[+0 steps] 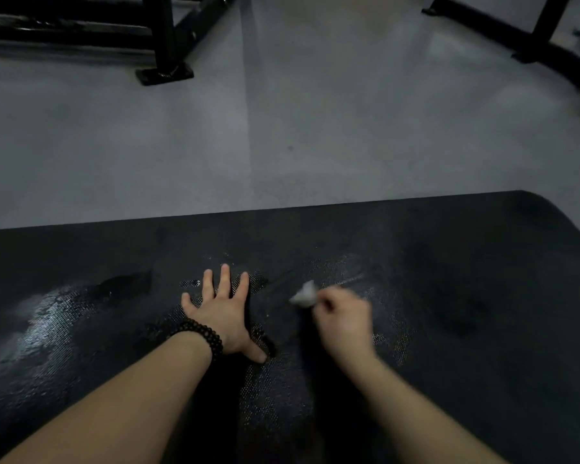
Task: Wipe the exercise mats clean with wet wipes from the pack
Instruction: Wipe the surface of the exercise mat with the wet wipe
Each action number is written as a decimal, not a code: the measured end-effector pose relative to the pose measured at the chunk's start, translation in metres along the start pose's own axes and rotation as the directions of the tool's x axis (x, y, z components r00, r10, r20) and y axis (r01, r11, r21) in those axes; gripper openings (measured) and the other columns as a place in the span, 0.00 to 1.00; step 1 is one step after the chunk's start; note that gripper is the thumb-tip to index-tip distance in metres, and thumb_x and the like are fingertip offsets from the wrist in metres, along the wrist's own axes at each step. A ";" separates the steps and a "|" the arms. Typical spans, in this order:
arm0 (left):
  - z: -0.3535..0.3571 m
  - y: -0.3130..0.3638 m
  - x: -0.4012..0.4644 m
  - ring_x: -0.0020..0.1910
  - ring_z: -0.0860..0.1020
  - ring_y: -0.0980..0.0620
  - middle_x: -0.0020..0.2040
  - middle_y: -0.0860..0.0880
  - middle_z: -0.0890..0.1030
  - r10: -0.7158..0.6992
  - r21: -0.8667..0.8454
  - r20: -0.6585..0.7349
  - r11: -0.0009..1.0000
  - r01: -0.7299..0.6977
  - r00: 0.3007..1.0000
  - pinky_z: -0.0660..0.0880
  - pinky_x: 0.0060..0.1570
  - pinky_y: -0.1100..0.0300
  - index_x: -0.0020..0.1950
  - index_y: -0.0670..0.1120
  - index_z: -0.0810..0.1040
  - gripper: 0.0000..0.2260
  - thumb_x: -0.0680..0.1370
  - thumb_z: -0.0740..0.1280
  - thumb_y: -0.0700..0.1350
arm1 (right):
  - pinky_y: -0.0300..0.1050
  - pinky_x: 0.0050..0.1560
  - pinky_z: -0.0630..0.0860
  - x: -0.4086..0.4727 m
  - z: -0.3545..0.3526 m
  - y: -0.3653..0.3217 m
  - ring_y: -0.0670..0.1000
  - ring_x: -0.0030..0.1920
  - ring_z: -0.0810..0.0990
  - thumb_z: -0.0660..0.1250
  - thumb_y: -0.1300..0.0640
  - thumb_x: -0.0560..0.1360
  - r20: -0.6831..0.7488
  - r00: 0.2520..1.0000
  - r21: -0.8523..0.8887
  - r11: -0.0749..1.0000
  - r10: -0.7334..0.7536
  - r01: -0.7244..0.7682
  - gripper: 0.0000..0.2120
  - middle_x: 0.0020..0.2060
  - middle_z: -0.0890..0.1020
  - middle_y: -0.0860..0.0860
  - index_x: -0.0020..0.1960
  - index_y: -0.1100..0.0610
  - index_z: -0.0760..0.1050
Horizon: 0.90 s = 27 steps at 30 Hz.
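A black textured exercise mat [466, 296] fills the lower half of the view, with shiny wet patches on its left and middle. My left hand [223, 313] presses flat on the mat with its fingers spread; a dark bead bracelet is on that wrist. To its right, my right hand [344, 318] is curled round a crumpled white wet wipe [303, 295], whose free end sticks out on the left and lies against the mat. The right hand is motion-blurred. The pack of wipes is not in view.
Beyond the mat's far edge lies grey floor [315, 128]. A black metal equipment frame [164, 38] stands at the top left, its foot plate on the floor. Another black frame [543, 38] crosses the top right corner.
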<state>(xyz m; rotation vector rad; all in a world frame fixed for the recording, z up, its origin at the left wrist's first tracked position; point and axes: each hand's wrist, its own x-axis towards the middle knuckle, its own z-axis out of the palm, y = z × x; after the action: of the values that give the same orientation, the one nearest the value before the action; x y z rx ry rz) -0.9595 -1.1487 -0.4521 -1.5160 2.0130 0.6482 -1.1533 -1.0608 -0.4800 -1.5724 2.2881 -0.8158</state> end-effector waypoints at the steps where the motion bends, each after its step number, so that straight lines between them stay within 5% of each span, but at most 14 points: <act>1: 0.000 -0.001 -0.002 0.78 0.28 0.41 0.79 0.49 0.25 0.003 0.001 -0.004 1.000 -0.003 1.000 0.41 0.75 0.28 0.80 0.57 0.30 0.71 0.57 0.79 0.71 | 0.50 0.40 0.76 0.017 -0.016 0.023 0.58 0.38 0.80 0.68 0.56 0.72 -0.105 0.988 -0.077 0.989 0.117 -0.125 0.05 0.36 0.82 0.55 0.41 0.56 0.81; 5: 0.004 -0.004 -0.004 0.78 0.28 0.43 0.79 0.49 0.26 0.022 -0.008 -0.034 1.000 -0.023 0.999 0.40 0.75 0.29 0.81 0.57 0.32 0.70 0.57 0.78 0.72 | 0.47 0.36 0.73 0.040 -0.043 0.060 0.60 0.38 0.81 0.68 0.56 0.74 -0.267 0.893 -0.132 0.904 0.361 -0.405 0.04 0.37 0.83 0.58 0.44 0.57 0.80; 8: 0.004 -0.002 -0.003 0.79 0.28 0.43 0.79 0.49 0.25 0.025 0.007 -0.029 1.000 -0.024 0.999 0.41 0.74 0.28 0.81 0.56 0.31 0.70 0.58 0.78 0.72 | 0.47 0.37 0.77 0.000 0.013 -0.001 0.57 0.36 0.81 0.66 0.57 0.72 -0.074 0.992 -0.119 0.987 0.104 -0.112 0.06 0.36 0.83 0.54 0.44 0.54 0.82; 12: 0.000 -0.001 -0.002 0.79 0.28 0.42 0.79 0.47 0.25 0.030 0.055 0.010 0.998 -0.030 1.000 0.43 0.74 0.27 0.81 0.55 0.30 0.69 0.61 0.80 0.68 | 0.44 0.41 0.77 -0.030 0.040 -0.060 0.54 0.37 0.80 0.64 0.57 0.68 0.230 0.959 0.123 0.982 -0.166 0.140 0.08 0.36 0.83 0.53 0.43 0.53 0.81; 15: 0.000 0.000 0.000 0.78 0.28 0.41 0.78 0.47 0.24 0.017 0.082 0.021 0.996 -0.019 1.000 0.43 0.74 0.26 0.80 0.54 0.29 0.72 0.58 0.80 0.69 | 0.49 0.37 0.77 0.005 0.012 -0.024 0.59 0.36 0.79 0.62 0.54 0.70 -0.038 0.994 -0.064 0.993 -0.099 0.096 0.10 0.34 0.80 0.56 0.40 0.56 0.80; 20: -0.003 0.008 0.001 0.78 0.28 0.39 0.79 0.45 0.25 -0.011 0.070 0.027 0.997 0.009 1.000 0.45 0.73 0.24 0.81 0.53 0.30 0.73 0.57 0.83 0.65 | 0.47 0.36 0.69 0.065 -0.037 0.046 0.62 0.38 0.79 0.68 0.59 0.74 -0.275 0.910 -0.187 0.911 0.311 -0.368 0.03 0.37 0.81 0.61 0.43 0.58 0.79; 23: -0.002 0.010 0.004 0.77 0.27 0.37 0.78 0.43 0.24 -0.028 0.071 0.036 0.997 0.026 0.999 0.45 0.72 0.23 0.81 0.51 0.30 0.73 0.57 0.84 0.63 | 0.46 0.33 0.73 0.024 0.022 -0.004 0.59 0.34 0.79 0.69 0.57 0.70 -0.118 0.986 -0.152 0.979 0.120 -0.138 0.03 0.33 0.81 0.56 0.43 0.54 0.80; 27: 0.001 0.007 0.002 0.78 0.28 0.37 0.78 0.42 0.25 0.000 0.006 0.005 1.000 0.000 1.000 0.45 0.70 0.21 0.82 0.51 0.34 0.68 0.62 0.84 0.58 | 0.47 0.45 0.77 -0.019 0.056 -0.067 0.54 0.40 0.80 0.64 0.56 0.69 0.188 0.982 0.107 0.994 -0.025 0.005 0.09 0.38 0.82 0.52 0.47 0.51 0.81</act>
<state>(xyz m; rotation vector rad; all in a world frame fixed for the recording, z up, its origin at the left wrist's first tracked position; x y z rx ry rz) -0.9664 -1.1482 -0.4540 -1.5092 2.0097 0.6443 -1.0661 -1.0782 -0.4889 -1.5510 2.0679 -0.7441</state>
